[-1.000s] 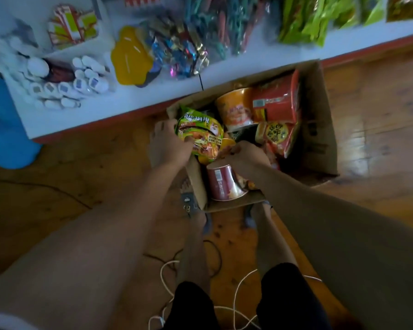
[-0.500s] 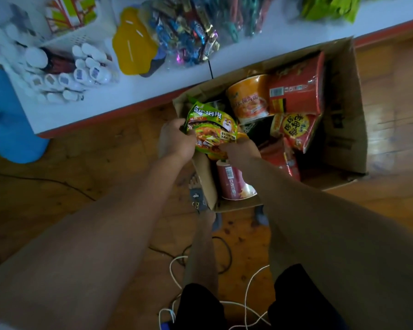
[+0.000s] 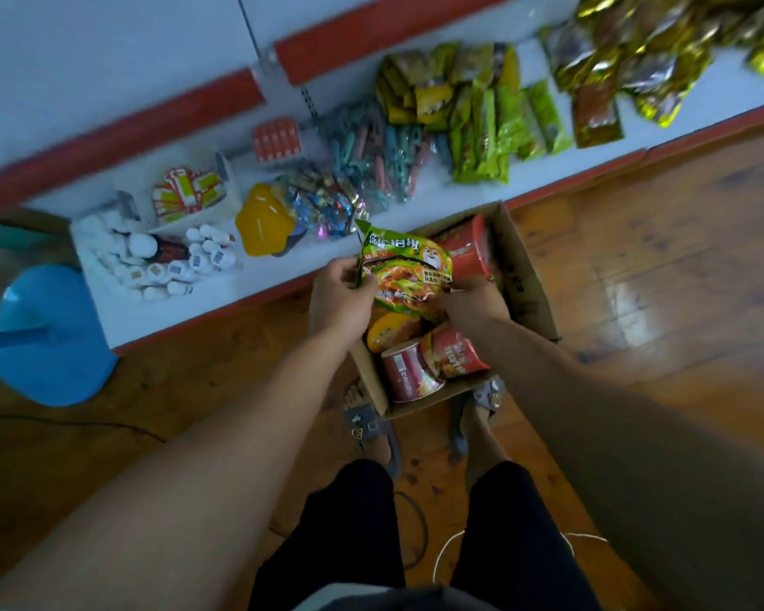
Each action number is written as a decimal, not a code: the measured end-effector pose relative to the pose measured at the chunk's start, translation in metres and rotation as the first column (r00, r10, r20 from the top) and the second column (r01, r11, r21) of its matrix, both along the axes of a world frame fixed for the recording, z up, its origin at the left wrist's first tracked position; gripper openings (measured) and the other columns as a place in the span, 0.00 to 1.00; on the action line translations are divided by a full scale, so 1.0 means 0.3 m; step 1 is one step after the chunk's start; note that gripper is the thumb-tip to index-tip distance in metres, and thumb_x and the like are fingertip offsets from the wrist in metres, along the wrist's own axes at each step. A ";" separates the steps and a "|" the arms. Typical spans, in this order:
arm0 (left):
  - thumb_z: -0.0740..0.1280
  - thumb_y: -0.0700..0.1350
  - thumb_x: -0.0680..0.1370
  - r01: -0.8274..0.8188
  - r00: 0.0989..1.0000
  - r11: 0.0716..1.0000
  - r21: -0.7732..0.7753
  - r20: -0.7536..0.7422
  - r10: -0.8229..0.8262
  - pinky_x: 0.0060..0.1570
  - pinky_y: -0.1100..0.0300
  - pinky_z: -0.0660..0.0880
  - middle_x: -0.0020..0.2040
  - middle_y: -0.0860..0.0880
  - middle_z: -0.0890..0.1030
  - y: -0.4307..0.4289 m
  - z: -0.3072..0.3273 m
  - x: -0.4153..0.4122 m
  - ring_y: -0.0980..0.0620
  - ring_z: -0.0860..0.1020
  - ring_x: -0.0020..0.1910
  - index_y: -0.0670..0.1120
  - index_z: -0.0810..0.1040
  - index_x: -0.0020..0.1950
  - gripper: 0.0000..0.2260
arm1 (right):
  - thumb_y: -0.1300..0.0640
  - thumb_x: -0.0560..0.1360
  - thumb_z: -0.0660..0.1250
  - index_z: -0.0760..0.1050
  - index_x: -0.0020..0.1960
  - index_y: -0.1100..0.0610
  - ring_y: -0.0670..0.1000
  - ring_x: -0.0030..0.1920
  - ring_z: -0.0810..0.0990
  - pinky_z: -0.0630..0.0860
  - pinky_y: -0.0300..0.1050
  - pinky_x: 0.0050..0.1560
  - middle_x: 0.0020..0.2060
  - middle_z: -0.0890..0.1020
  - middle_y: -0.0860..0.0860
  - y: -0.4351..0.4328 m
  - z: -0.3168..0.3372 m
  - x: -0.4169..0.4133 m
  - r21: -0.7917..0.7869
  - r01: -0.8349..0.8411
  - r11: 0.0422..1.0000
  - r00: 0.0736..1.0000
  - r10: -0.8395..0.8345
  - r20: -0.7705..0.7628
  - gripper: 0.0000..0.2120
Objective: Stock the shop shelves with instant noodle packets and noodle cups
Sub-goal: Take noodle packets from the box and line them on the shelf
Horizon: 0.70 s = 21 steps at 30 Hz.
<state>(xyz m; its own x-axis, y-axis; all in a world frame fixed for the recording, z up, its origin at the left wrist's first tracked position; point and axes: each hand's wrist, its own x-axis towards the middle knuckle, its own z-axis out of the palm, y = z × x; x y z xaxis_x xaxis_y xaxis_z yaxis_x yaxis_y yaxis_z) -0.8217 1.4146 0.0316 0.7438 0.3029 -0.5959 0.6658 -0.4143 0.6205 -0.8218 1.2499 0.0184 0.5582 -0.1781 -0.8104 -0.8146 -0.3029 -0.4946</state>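
Observation:
A green instant noodle packet (image 3: 404,271) is held above the cardboard box (image 3: 521,275) on the wooden floor. My left hand (image 3: 338,297) pinches its left edge. My right hand (image 3: 473,302) grips its lower right edge. Inside the box lie a red noodle cup (image 3: 404,374) on its side, a red packet (image 3: 453,355), an orange cup (image 3: 387,332) and another red cup (image 3: 470,251) at the back. The low white shelf (image 3: 283,275) runs just beyond the box.
The shelf holds white bottles (image 3: 159,262), a yellow item (image 3: 261,220), bright wrapped sweets (image 3: 323,205), pastel pegs (image 3: 380,147), green snack packs (image 3: 490,125) and gold packets (image 3: 627,59). A blue stool (image 3: 49,337) stands at left. Cables (image 3: 442,553) lie by my feet.
Both hands have lifted the green packet up out of the box towards the shelf. The view has tilted up, showing more of the shelf.

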 end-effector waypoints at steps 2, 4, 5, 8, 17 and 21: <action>0.67 0.48 0.80 0.035 0.997 0.999 -0.038 0.075 -0.032 0.45 0.63 0.68 0.62 0.50 0.76 -0.028 0.139 0.023 0.57 0.74 0.49 0.48 0.73 0.67 0.16 | 0.55 0.74 0.71 0.76 0.63 0.56 0.55 0.51 0.80 0.78 0.50 0.54 0.51 0.80 0.52 -0.027 0.147 0.012 0.010 0.113 0.994 0.992 -0.114 0.059 0.18; 0.66 0.49 0.80 0.083 0.987 0.995 -0.057 0.144 -0.074 0.43 0.67 0.70 0.60 0.52 0.75 -0.049 0.270 0.036 0.61 0.76 0.46 0.49 0.72 0.67 0.16 | 0.55 0.73 0.72 0.76 0.64 0.57 0.55 0.50 0.82 0.80 0.52 0.55 0.51 0.82 0.52 -0.056 0.278 0.018 0.032 0.224 0.974 0.967 -0.226 0.116 0.20; 0.66 0.49 0.80 0.105 0.979 0.992 -0.074 0.186 -0.090 0.44 0.69 0.71 0.60 0.52 0.75 -0.059 0.335 0.036 0.62 0.78 0.46 0.49 0.72 0.68 0.16 | 0.54 0.73 0.72 0.78 0.63 0.57 0.53 0.48 0.82 0.81 0.50 0.53 0.49 0.83 0.52 -0.071 0.344 0.019 0.050 0.273 0.961 0.948 -0.278 0.154 0.19; 0.67 0.52 0.79 0.188 0.930 0.977 -0.099 0.339 -0.144 0.61 0.53 0.75 0.64 0.50 0.76 -0.084 0.524 0.053 0.52 0.76 0.61 0.53 0.72 0.67 0.17 | 0.54 0.73 0.72 0.78 0.58 0.55 0.50 0.42 0.81 0.79 0.45 0.43 0.44 0.82 0.50 -0.112 0.556 0.017 0.118 0.378 0.918 0.872 -0.396 0.286 0.14; 0.70 0.45 0.78 0.378 0.529 0.923 -0.065 0.834 -0.158 0.47 0.68 0.76 0.55 0.55 0.74 -0.206 1.156 0.148 0.63 0.76 0.51 0.55 0.73 0.59 0.12 | 0.56 0.76 0.70 0.76 0.58 0.54 0.55 0.46 0.80 0.78 0.53 0.48 0.44 0.80 0.53 -0.215 1.197 0.049 0.293 0.425 0.856 0.512 -0.495 0.702 0.11; 0.68 0.47 0.78 0.421 0.299 0.907 0.012 0.942 -0.151 0.43 0.74 0.74 0.55 0.62 0.71 -0.252 1.376 0.163 0.67 0.75 0.51 0.49 0.75 0.62 0.14 | 0.61 0.78 0.67 0.76 0.55 0.53 0.52 0.42 0.78 0.78 0.51 0.44 0.41 0.76 0.52 -0.256 1.428 0.080 0.350 0.343 0.872 0.343 -0.463 0.817 0.07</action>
<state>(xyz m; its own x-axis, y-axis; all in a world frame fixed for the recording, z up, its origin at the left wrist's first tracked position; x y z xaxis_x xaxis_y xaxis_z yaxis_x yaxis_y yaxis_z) -0.7727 1.3391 0.4444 0.8602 -0.0723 0.5048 -0.5067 -0.2322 0.8303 -0.7979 1.1732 0.4468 0.8389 -0.5438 0.0226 0.0490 0.0341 -0.9982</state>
